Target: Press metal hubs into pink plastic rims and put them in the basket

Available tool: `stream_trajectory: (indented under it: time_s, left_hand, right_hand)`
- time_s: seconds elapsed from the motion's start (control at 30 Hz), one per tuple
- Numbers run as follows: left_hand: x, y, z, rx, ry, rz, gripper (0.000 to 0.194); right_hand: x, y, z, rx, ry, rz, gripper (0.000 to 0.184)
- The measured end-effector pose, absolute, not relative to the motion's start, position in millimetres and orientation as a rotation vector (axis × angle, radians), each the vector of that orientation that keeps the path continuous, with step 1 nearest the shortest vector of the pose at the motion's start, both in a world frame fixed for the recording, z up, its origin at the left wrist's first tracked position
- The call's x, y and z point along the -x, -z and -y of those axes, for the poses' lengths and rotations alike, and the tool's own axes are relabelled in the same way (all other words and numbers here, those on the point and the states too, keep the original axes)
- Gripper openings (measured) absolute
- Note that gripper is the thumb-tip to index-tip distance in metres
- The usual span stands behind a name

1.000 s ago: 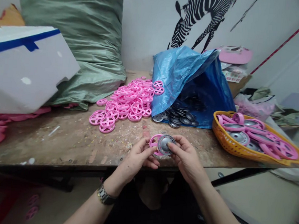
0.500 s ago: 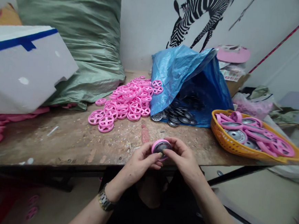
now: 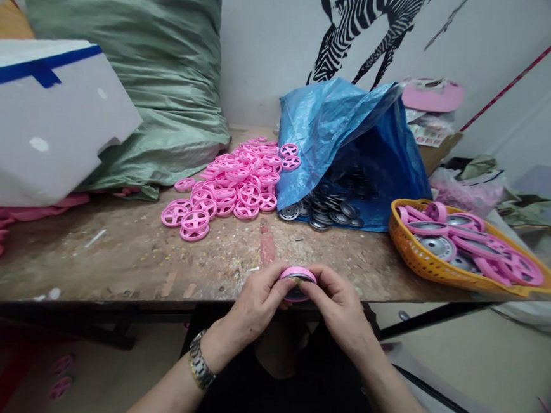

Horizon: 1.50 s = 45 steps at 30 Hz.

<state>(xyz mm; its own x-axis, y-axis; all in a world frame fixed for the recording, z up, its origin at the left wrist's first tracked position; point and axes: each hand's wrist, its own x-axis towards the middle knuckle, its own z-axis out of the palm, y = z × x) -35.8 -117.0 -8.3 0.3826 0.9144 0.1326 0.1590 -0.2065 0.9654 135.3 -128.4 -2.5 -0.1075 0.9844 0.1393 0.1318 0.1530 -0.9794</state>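
Both hands grip one pink toy wheel (image 3: 299,272) with a grey hubcap disc (image 3: 296,293) set within its rim, held at the table's front edge. My left hand (image 3: 259,297) is closed around its left side, thumb on the disc. My right hand (image 3: 339,304) closes on the right side, its thumb also pressing the disc. The fingers beneath the wheel are mostly hidden. Beyond the hands lies a heap of pink spoked wheels (image 3: 239,178). Several grey hubcap discs (image 3: 330,207) spill from the mouth of a blue plastic bag (image 3: 311,120).
At the right, a yellow basket (image 3: 408,255) holds pink wheels with grey discs. A large green sack (image 3: 170,84) and a white box (image 3: 47,131) with blue tape stand at the left. The worn wooden table (image 3: 123,264) has small scraps on it. Pink wheels (image 3: 61,387) lie on the floor.
The grey disc was beside and partly over the pink wheel; it now sits inside the rim. My hands have drawn closer together and lower, both thumbs on the disc, and the wheel has tilted.
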Motion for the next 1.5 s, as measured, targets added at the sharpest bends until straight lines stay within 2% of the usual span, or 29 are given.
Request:
stream_trajectory:
  time_s: [0.23, 0.43, 0.5, 0.87, 1.1, 1.3, 1.5]
  left_hand:
    - [27.8, 4.5, 117.9, -1.808, -1.070, -1.101, 0.030]
    - [27.4, 2.6, 114.6, -1.587, -0.868, -1.022, 0.031]
    - [27.9, 3.8, 114.9, -1.519, -0.820, -0.997, 0.038]
    - [26.4, 6.4, 118.1, -1.506, -0.918, -0.973, 0.038]
    - [21.8, 14.4, 116.1, -1.432, -0.910, -0.921, 0.041]
    - [19.7, 17.9, 116.1, -1.448, -0.816, -0.971, 0.060]
    - [30.1, 17.4, 115.1, -1.521, -0.857, -1.023, 0.056]
  right_hand:
    - [-131.5, 6.2, 130.6, 1.200, -1.004, 1.409, 0.013]
    - [-134.5, 9.5, 119.9, 1.165, -1.188, 1.241, 0.020]
    - [-137.4, 10.0, 117.0, 1.157, -1.208, 1.189, 0.021]
    - [-133.8, 3.8, 127.9, 1.112, -1.150, 1.240, 0.007]
    - [-141.7, 1.7, 127.6, 1.086, -1.175, 1.317, 0.013]
    - [-164.6, -6.3, 128.9, 1.221, -0.993, 1.456, 0.016]
    - [-240.4, -37.9, 96.6, 1.321, -0.591, 1.353, 0.027]
